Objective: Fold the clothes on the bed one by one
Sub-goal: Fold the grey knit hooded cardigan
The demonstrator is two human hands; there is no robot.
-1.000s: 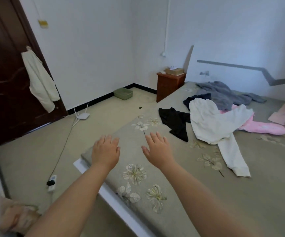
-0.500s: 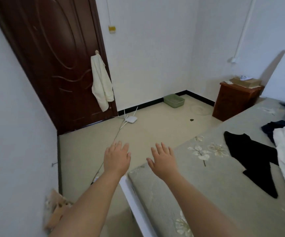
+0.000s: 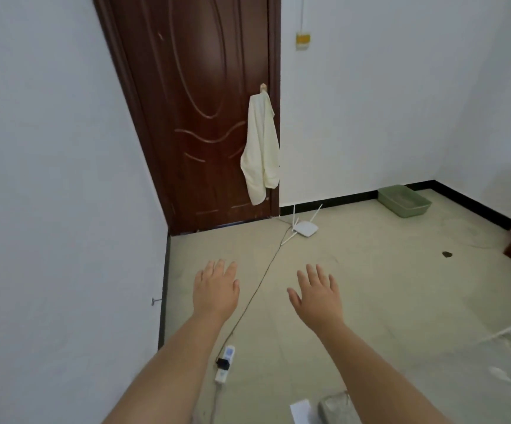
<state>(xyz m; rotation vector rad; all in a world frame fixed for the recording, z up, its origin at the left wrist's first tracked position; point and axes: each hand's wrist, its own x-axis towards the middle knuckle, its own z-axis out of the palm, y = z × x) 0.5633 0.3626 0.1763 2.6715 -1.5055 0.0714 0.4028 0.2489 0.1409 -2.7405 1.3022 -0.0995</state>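
Both arms reach out over the beige floor [image 3: 370, 286], the left hand [image 3: 216, 290] and right hand [image 3: 318, 296] spread flat, palms down, holding nothing. Only a corner of the grey floral-printed bed [image 3: 505, 371] shows at four o'clock; no clothes on it are visible here. At two o'clock a shallow green plastic tray [image 3: 405, 200] sits by the wall; I cannot tell what it holds. A cream cloth garment [image 3: 260, 151] hangs on the dark brown wooden door [image 3: 199, 111] at twelve.

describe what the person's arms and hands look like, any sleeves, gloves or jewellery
Both arms are bare from as far up as the frame shows down to the wrists: no sleeves in view. The left hand and right hand are bare too, with no gloves, and no rings, watch or bracelet can be seen on the sides that show.
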